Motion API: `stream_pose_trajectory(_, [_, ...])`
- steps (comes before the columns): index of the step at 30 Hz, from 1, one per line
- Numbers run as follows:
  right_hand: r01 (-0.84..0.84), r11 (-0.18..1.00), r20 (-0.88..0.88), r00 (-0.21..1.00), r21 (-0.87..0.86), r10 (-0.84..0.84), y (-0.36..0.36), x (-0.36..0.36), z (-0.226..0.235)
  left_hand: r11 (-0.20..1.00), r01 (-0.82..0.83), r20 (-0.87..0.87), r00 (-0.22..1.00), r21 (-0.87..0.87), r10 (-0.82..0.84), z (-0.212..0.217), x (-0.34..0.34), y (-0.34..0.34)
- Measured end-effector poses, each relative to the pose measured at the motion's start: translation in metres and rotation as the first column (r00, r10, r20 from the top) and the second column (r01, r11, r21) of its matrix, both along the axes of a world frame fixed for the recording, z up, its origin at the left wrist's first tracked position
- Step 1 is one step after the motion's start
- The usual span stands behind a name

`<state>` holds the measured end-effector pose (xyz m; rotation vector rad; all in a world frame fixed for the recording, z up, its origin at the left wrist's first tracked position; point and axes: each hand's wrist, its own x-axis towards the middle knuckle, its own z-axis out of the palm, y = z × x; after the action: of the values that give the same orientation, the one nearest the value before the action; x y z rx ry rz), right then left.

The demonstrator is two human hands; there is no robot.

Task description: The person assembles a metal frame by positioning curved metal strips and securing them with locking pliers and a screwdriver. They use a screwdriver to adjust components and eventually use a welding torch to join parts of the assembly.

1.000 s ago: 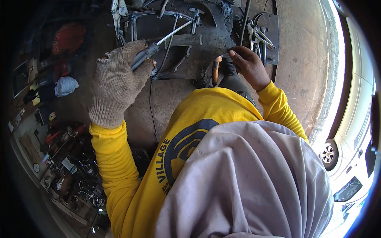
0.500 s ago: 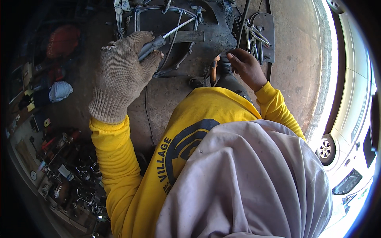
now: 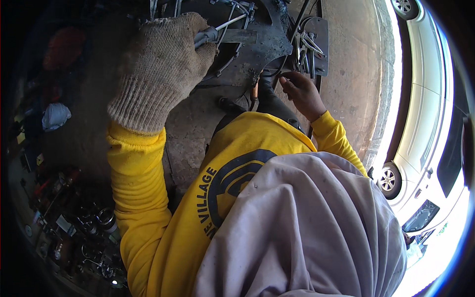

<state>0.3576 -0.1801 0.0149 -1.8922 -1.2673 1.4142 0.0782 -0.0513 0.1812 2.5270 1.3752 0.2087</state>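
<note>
Here, left hand [image 3: 161, 67] in knitted beige work glove, grip clamped on thin grey metal rod tool [image 3: 225, 27]; long axis runs up-right from grip over dark greasy metal part [image 3: 257, 54]. Bare right hand [image 3: 302, 91] lower right, fingers loosely curled, holding nothing visible.

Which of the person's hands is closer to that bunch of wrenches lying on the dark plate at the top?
The right. The bare right hand sits just below the wrenches, fingers nearly at them. The gloved left hand is farther off to their left, closed around a thin metal tool.
</note>
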Motion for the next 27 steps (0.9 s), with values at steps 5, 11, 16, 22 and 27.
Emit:
stream_pose_trajectory(5, [-0.024, 0.999, -0.002, 1.0, 0.033, 0.024, -0.004, 0.001, 0.0, 0.996, -0.086, -0.097, 0.992, -0.01, 0.085, 0.006, 0.014, -0.011])
stream_pose_trajectory(11, [-0.109, 0.993, -0.039, 0.993, 0.049, 0.111, 0.011, 0.018, -0.015, 0.978, -0.204, -0.19, 0.963, -0.036, 0.193, 0.024, 0.033, -0.02])
stream_pose_trajectory(16, [-0.098, 0.994, -0.051, 0.994, 0.039, 0.1, 0.025, 0.034, -0.005, 0.995, -0.055, -0.229, 0.973, -0.078, 0.036, 0.008, 0.008, -0.003])
stream_pose_trajectory(22, [-0.12, 0.991, -0.062, 0.99, 0.056, 0.124, 0.028, 0.056, -0.022, 0.935, 0.317, -0.197, 0.938, 0.163, -0.284, 0.005, -0.007, 0.001])
stream_pose_trajectory(27, [-0.119, 0.993, -0.073, 0.99, 0.013, 0.12, 0.039, 0.07, -0.02, 0.877, 0.42, -0.291, 0.891, 0.232, -0.349, 0.003, -0.012, 0.001])
